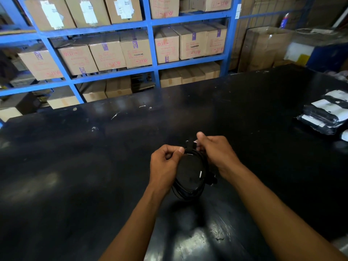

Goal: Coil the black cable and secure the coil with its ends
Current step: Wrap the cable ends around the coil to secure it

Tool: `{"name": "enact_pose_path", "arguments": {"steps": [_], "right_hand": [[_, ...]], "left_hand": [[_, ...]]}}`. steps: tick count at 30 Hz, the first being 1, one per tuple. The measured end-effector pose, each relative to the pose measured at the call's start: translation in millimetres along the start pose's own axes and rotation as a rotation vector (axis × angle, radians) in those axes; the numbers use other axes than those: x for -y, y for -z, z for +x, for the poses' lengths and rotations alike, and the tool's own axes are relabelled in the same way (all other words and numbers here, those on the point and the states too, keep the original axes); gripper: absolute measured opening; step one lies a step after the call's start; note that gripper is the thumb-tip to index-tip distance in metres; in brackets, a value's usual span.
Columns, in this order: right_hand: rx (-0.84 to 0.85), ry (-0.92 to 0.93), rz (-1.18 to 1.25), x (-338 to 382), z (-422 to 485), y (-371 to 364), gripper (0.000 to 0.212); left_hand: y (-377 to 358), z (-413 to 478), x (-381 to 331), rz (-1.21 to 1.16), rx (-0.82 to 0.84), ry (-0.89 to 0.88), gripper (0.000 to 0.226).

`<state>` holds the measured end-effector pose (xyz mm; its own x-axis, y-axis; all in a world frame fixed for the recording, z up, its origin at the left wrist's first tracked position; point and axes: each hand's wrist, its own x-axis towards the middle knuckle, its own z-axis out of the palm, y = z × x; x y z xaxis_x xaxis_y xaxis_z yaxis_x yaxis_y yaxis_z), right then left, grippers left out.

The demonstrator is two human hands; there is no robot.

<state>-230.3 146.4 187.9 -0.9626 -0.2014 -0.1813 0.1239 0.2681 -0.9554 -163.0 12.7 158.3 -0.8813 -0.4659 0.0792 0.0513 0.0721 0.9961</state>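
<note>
The black cable [190, 189] hangs as a coil of several loops between my two hands, above the black table. My left hand [165, 164] grips the coil's left side, thumb and fingers pinched near its top. My right hand [216, 153] pinches a cable end at the top of the coil, fingers closed around it. A black plug [211, 178] sticks out on the coil's right side, below my right wrist. Much of the coil blends with the dark tabletop.
The black table [94, 176] spreads wide around the hands. A pile of bagged black items with white labels [327, 113] lies at the table's right edge. Blue shelving [150, 21] full of cardboard boxes [135, 49] stands beyond the far edge.
</note>
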Motion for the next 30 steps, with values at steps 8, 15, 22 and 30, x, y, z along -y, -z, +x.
{"name": "enact_pose_path", "arguments": {"steps": [8, 15, 22, 30], "right_hand": [[0.016, -0.119, 0.109, -21.6, -12.3, -25.9, 0.041], [0.043, -0.132, 0.236, -32.4, 17.2, -65.7, 0.015], [0.039, -0.141, 0.032, -53.0, 89.2, -91.4, 0.019], [0.024, -0.218, -0.145, -80.5, 168.5, -134.0, 0.013]], "left_hand": [[26.7, 26.7, 16.8, -0.474, -0.416, 0.227, 0.020], [35.9, 38.3, 41.9, -0.484, -0.500, 0.293, 0.015], [57.9, 71.2, 85.8, -0.327, -0.336, 0.374, 0.017], [74.9, 135.3, 151.0, 0.004, -0.340, 0.508, 0.014]]}}
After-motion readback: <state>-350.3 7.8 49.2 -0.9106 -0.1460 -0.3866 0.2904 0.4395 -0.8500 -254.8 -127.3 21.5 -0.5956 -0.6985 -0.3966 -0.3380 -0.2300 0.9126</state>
